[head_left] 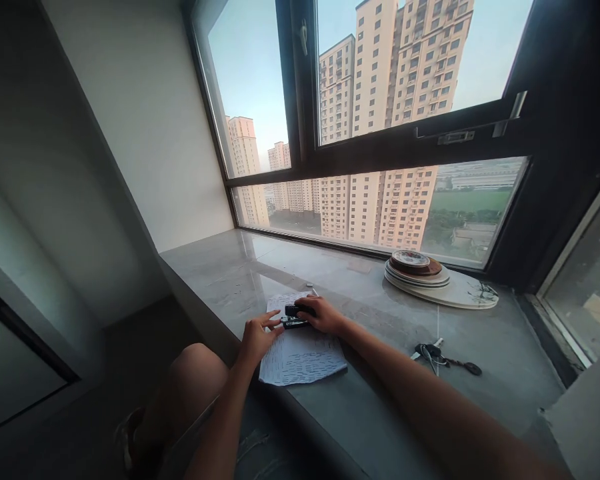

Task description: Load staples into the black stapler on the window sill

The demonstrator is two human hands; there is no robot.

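The right hand [324, 313] lies curled over the far end of a small black stapler [294, 315], fingers closed down on its top, seemingly to bear on it from above; the left hand [257, 338] is mostly open, fingers stretched forward so that the tips touch the stapler's near end, which looks like a way of keeping it from sliding; at this size I cannot be sure it is a stapler. It sits at the upper edge of some printed sheets [303, 357], which lie flat on the stone bench [360, 400] close to its front edge, within easy reach of both arms; their near left corner appears to hang just over that edge. A bare knee [195, 373] shows below the left forearm. Well to the right lies a bunch of keys [437, 353], apart from the paper; farther back, near the window [380, 200], a stack of plates [416, 268] rests on a white round board [467, 293], clear of the hands.
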